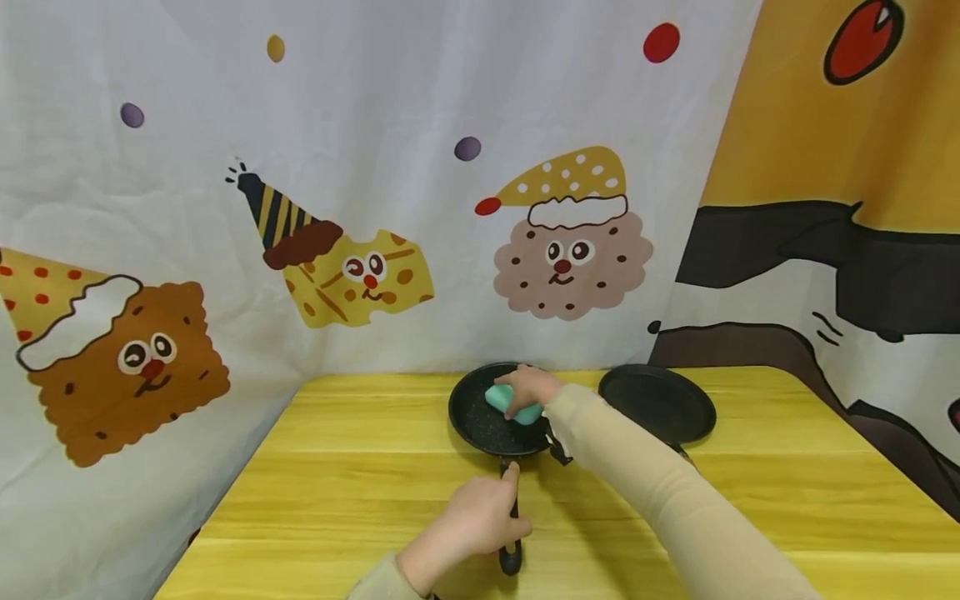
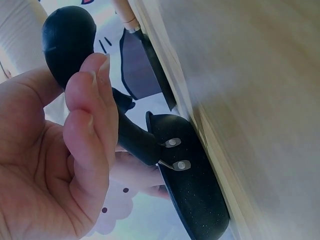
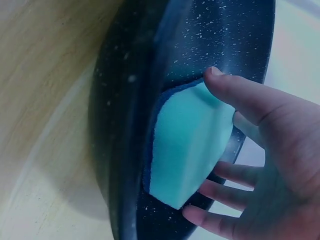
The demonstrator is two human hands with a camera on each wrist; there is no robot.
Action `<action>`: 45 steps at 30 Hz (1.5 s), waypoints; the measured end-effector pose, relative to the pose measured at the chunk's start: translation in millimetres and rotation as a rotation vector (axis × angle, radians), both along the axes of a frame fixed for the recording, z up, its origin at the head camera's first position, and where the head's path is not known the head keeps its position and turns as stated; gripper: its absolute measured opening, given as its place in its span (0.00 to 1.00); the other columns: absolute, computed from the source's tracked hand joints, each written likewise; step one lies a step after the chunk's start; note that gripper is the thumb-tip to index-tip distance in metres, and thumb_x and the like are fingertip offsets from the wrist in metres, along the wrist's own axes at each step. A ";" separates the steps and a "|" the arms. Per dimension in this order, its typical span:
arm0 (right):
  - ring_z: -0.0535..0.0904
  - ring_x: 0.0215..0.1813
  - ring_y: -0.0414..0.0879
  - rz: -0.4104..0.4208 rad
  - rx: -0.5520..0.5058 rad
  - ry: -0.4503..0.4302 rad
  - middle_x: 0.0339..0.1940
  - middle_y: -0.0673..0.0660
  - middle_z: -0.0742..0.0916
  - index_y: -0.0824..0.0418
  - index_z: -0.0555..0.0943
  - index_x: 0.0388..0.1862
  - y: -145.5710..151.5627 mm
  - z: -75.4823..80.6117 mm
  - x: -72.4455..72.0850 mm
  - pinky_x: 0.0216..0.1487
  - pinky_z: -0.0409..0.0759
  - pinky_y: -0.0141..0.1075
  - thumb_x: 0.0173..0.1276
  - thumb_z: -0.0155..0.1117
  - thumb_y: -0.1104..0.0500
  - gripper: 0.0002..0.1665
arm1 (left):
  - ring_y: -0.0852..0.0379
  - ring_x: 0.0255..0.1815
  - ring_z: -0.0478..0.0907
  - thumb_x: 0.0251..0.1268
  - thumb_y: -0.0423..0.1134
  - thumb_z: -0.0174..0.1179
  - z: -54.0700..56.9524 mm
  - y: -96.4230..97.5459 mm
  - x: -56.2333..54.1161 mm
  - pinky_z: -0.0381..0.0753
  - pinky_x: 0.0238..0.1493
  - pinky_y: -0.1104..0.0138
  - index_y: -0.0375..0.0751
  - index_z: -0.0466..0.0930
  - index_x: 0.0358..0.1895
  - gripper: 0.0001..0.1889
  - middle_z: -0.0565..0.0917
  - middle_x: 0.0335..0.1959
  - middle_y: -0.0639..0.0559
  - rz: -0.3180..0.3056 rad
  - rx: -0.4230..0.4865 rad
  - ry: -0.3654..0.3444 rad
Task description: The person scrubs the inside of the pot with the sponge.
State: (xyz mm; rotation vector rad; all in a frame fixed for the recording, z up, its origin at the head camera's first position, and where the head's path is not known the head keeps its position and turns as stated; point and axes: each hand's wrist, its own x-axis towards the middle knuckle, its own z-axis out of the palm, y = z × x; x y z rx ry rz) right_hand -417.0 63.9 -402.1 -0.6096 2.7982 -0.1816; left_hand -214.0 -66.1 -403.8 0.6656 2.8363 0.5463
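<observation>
A black speckled frying pan [image 1: 471, 427] sits on the wooden table with its long handle [image 1: 511, 563] toward me. My left hand [image 1: 482, 512] holds that handle, the fingers bent round it in the left wrist view. Inside the pan lies a turquoise sponge [image 3: 187, 142] with a dark scouring layer facing the pan's surface. My right hand [image 1: 532, 388] grips this sponge from above, thumb on one side and fingertips along the other.
A flat black pan [image 1: 656, 402] stands at the back right of the yellow wood-grain table [image 1: 352, 483], its handle partly behind my right sleeve [image 1: 660, 492]. A cloth curtain [image 1: 405, 92] with cartoon prints hangs behind the table.
</observation>
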 end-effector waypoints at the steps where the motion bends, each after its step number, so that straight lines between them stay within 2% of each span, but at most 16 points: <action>1: 0.66 0.67 0.62 0.007 -0.001 0.000 0.72 0.67 0.65 0.47 0.69 0.72 -0.4 1.3 0.5 0.58 0.73 0.50 0.59 0.74 0.49 0.42 | 0.64 0.03 0.66 0.60 0.46 0.64 -0.2 -0.4 -0.2 0.64 0.07 0.70 0.29 0.64 0.70 0.38 0.69 0.04 0.60 0.001 0.005 -0.001; 5: 0.67 0.66 0.59 0.023 -0.018 -0.011 0.72 0.65 0.66 0.47 0.70 0.72 -0.9 1.6 0.5 0.56 0.73 0.47 0.60 0.74 0.53 0.41 | 0.64 0.03 0.64 0.59 0.47 0.64 -1.8 -1.8 -1.1 0.63 0.07 0.69 0.28 0.64 0.69 0.38 0.68 0.04 0.60 -0.006 0.000 0.023; 11: 0.72 0.59 0.50 0.015 -0.039 -0.020 0.68 0.59 0.74 0.47 0.73 0.70 2.7 -5.1 -6.0 0.54 0.75 0.42 0.58 0.76 0.57 0.40 | 0.64 0.03 0.65 0.59 0.47 0.63 -1.9 -2.3 0.1 0.65 0.08 0.68 0.29 0.64 0.69 0.38 0.69 0.05 0.60 -0.004 -0.007 0.025; 15: 0.71 0.63 0.52 0.029 -0.032 -0.026 0.68 0.58 0.74 0.47 0.74 0.68 8.0 -5.3 -6.6 0.56 0.75 0.42 0.57 0.76 0.57 0.39 | 0.64 0.04 0.65 0.58 0.47 0.64 -1.2 -2.2 0.4 0.65 0.09 0.69 0.30 0.64 0.70 0.39 0.70 0.06 0.60 0.002 -0.023 0.044; 18: 0.69 0.67 0.54 0.042 -0.020 -0.034 0.69 0.58 0.74 0.47 0.74 0.68 11.2 -1.5 -3.2 0.57 0.74 0.43 0.57 0.76 0.58 0.39 | 0.63 0.04 0.64 0.58 0.47 0.64 -0.8 -1.3 0.3 0.64 0.08 0.69 0.30 0.65 0.69 0.38 0.70 0.07 0.59 0.002 -0.023 0.050; 25: 0.69 0.68 0.54 0.071 0.054 -0.030 0.69 0.57 0.74 0.45 0.75 0.68 11.7 2.1 4.9 0.60 0.74 0.44 0.57 0.76 0.56 0.38 | 0.67 0.03 0.66 0.58 0.47 0.63 -0.1 -1.0 1.7 0.67 0.10 0.71 0.29 0.64 0.70 0.39 0.69 0.04 0.62 -0.009 -0.018 0.054; 29: 0.69 0.68 0.55 0.091 0.075 -0.035 0.68 0.56 0.74 0.44 0.76 0.66 11.0 3.4 10.5 0.61 0.73 0.45 0.56 0.77 0.55 0.37 | 0.67 0.02 0.67 0.59 0.45 0.63 -1.0 -2.1 2.2 0.67 0.09 0.71 0.27 0.63 0.69 0.38 0.68 0.02 0.62 -0.014 0.017 0.040; 35: 0.69 0.68 0.54 0.138 0.088 -0.040 0.68 0.56 0.74 0.44 0.77 0.65 11.8 4.9 15.6 0.60 0.75 0.43 0.56 0.77 0.54 0.36 | 0.65 0.02 0.67 0.59 0.44 0.63 -0.5 -2.9 2.0 0.67 0.09 0.69 0.27 0.63 0.69 0.38 0.68 0.02 0.61 -0.014 0.037 0.014; 42: 0.71 0.66 0.51 0.139 0.091 -0.057 0.67 0.52 0.76 0.40 0.78 0.63 13.1 6.5 23.8 0.53 0.78 0.38 0.56 0.77 0.54 0.34 | 0.67 0.02 0.66 0.59 0.45 0.62 0.0 -2.2 2.7 0.68 0.12 0.71 0.26 0.64 0.68 0.37 0.68 0.02 0.62 -0.020 0.012 0.049; 45: 0.71 0.66 0.50 0.152 0.083 -0.058 0.66 0.52 0.76 0.39 0.79 0.62 13.8 6.2 26.8 0.54 0.78 0.38 0.55 0.78 0.54 0.34 | 0.68 0.02 0.66 0.59 0.46 0.62 -1.0 -2.0 2.9 0.68 0.14 0.73 0.27 0.64 0.69 0.38 0.68 0.03 0.63 -0.018 -0.012 0.065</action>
